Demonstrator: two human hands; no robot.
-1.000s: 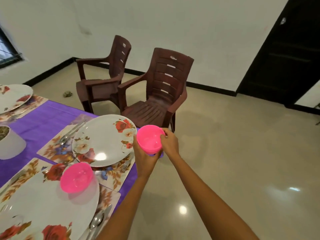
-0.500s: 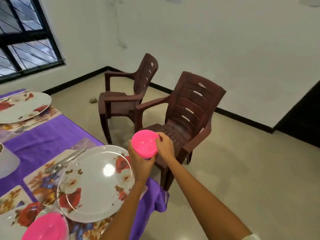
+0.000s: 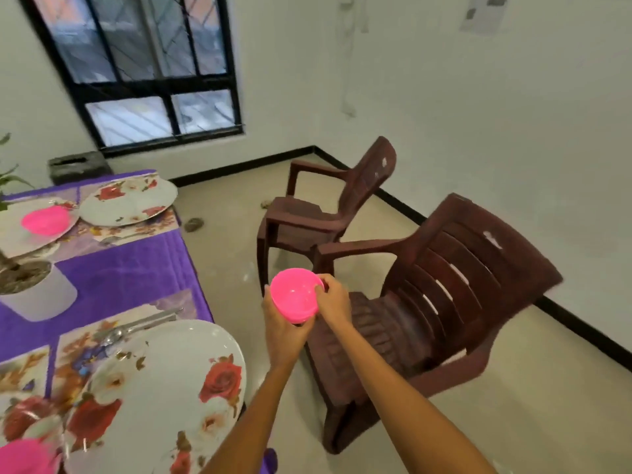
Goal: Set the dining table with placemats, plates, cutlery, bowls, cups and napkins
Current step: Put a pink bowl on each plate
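Note:
I hold pink bowls, seemingly a small stack, in the air beyond the table's right edge, above the near chair's seat. My left hand cups them from below and my right hand pinches the rim on the right. On the purple tablecloth lie floral placemats with white rose-patterned plates: one near me, one at the far corner. Another pink bowl sits on a far-left plate, and a third shows at the bottom left. Cutlery lies beside the near plate.
Two brown plastic chairs stand right of the table, one close and one farther back. A white plant pot sits on the cloth at left. A dark box is behind the table under the barred window.
My view has swung left and upward, bringing the window and far plates into sight. Both hands keep hold of the pink bowls, which stay off the table's right edge.

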